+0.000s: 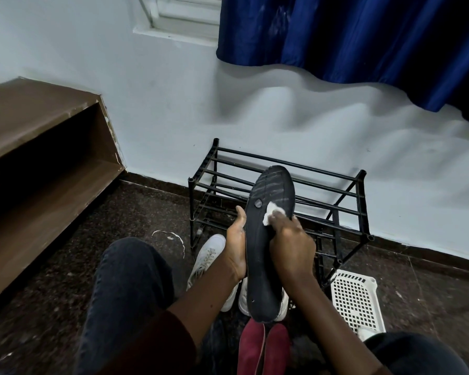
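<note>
Item: black shoe, held sole-up in the air in front of the black rack, its toe overlapping the rack's upper bars in the view and its heel pointing back toward the person. The tread at the toe shows pale streaks, and a round mark sits near the ball of the sole. Left hand: cupped against the shoe's left edge, thumb raised along the rim, fingers hidden behind the shoe; it grips the shoe. Right hand: fingers bent down over a white wad, pressing it onto the sole just right of the round mark; whether the wad is tissue or cloth cannot be told. Other items: white sneakers on the floor in front of the rack, partly behind the held shoe; red shoes nearer the person than the sneakers; white perforated basket by the rack's near right leg; blue curtain on the wall above the rack; brown shelf well left of it.
</note>
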Action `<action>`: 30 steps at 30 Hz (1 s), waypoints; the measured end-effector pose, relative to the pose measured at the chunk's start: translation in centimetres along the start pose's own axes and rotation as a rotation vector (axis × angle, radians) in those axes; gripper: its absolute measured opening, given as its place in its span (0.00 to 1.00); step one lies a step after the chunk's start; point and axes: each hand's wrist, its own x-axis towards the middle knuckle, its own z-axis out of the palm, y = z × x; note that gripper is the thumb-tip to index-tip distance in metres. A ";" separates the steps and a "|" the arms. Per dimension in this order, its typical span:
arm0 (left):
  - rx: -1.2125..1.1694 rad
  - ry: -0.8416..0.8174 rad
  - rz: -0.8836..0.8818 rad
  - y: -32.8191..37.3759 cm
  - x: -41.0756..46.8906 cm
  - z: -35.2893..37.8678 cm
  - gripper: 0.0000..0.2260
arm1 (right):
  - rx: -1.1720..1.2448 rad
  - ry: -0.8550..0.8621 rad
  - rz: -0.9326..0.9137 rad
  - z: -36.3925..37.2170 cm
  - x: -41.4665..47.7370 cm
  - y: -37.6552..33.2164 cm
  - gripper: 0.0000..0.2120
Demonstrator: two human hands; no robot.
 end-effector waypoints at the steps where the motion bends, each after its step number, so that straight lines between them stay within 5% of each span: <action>1: -0.011 -0.009 -0.001 0.1 0.0 0.1 0.37 | 0.026 0.003 -0.015 0.0 -0.7 -0.3 0.17; 9: -0.170 -0.085 -0.029 0.5 -0.3 -0.1 0.41 | 0.317 0.083 -0.013 0.5 -8.1 -2.0 0.19; 20: -0.083 -0.096 -0.109 -0.3 -0.2 0.4 0.43 | 0.230 -0.051 0.059 0.3 -0.7 -1.7 0.15; 30: -0.148 -0.147 0.038 1.8 0.0 -0.5 0.38 | 0.339 0.019 -0.126 0.5 -9.2 -1.9 0.16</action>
